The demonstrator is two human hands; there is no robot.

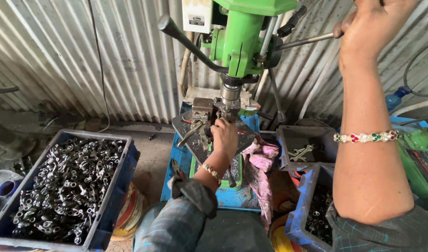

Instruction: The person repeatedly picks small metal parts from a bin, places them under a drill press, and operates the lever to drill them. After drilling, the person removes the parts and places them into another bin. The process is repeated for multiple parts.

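Right hand clamped on the green drill press's feed lever; left hand closed on a small metal part under the chuck; fingers so near risk catching if it slips.

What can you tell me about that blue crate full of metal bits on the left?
The blue crate is a rectangular plastic bin with worn, dusty walls, sitting low at the left, beside the green drill press. It is heaped nearly to the rim with small grey metal parts, many tube-like with round holes. Neither hand touches it.
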